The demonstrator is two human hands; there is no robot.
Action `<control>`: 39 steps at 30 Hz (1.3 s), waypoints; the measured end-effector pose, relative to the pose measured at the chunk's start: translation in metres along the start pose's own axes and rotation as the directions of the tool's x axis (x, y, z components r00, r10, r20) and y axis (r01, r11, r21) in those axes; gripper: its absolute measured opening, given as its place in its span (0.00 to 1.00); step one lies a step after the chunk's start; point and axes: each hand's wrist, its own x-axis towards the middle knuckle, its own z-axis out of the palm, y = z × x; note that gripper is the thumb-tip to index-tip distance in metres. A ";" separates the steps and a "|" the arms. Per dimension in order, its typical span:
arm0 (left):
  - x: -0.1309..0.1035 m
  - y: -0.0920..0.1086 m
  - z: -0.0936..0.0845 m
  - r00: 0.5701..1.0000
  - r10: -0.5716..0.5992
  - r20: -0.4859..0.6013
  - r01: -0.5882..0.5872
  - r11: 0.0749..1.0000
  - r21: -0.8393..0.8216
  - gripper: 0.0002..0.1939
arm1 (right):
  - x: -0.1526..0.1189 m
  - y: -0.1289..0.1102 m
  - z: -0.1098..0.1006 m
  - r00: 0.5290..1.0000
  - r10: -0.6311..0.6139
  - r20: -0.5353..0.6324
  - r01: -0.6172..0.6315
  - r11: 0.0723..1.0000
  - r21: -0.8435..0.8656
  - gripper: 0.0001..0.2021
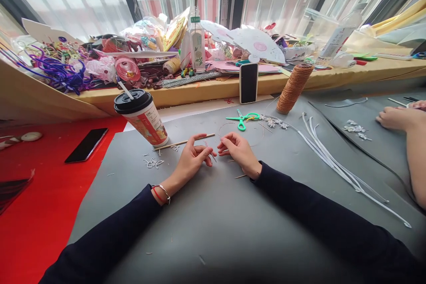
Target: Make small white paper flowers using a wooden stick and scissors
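My left hand (pixel 195 158) is closed, its thumb and fingers around a thin pale stick (pixel 211 151) with some fine thread at it. Just to the right, my right hand (pixel 240 153) has thumb and index finger pinched together; whatever they hold is too small to name. A small gap separates the two hands above the grey mat (pixel 206 230). Behind my left hand lies a wooden stick (pixel 181 143). White thread scraps (pixel 153 163) are left of it. Green scissors (pixel 244 118) lie beyond my right hand, beside small white flower-like pieces (pixel 275 122).
A paper cup (pixel 143 120) stands at left, near a dark phone (pixel 86 145) on red cloth. A propped phone (pixel 248 83) and an orange thread spool (pixel 294 88) stand behind. White cords (pixel 342 168) lie at right, near another person's hand (pixel 392 117).
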 end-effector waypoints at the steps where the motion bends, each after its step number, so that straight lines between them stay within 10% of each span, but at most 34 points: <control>1: -0.001 0.000 0.001 1.000 0.006 0.005 -0.006 1.000 0.006 0.26 | 0.000 0.001 0.000 0.999 0.012 0.044 -0.011 0.999 -0.033 0.12; 7: -0.006 0.006 0.006 0.998 0.032 0.054 -0.035 0.998 0.044 0.39 | -0.003 -0.004 -0.003 0.981 -0.065 0.182 0.113 0.956 -0.270 0.11; 18: -0.005 0.006 0.004 1.000 -0.007 0.002 0.007 0.997 -0.075 0.42 | -0.006 -0.018 -0.005 0.929 -0.062 0.366 0.077 0.997 -0.025 0.13; 26: -0.001 0.004 0.000 0.996 -0.091 0.015 0.092 0.990 -0.108 0.18 | -0.004 -0.019 -0.006 0.910 -0.074 0.408 0.081 0.997 0.000 0.12; 39: -0.002 0.004 0.001 0.990 -0.080 0.112 0.094 0.987 -0.129 0.13 | -0.002 -0.008 -0.005 0.948 -0.019 0.317 0.033 0.999 -0.037 0.16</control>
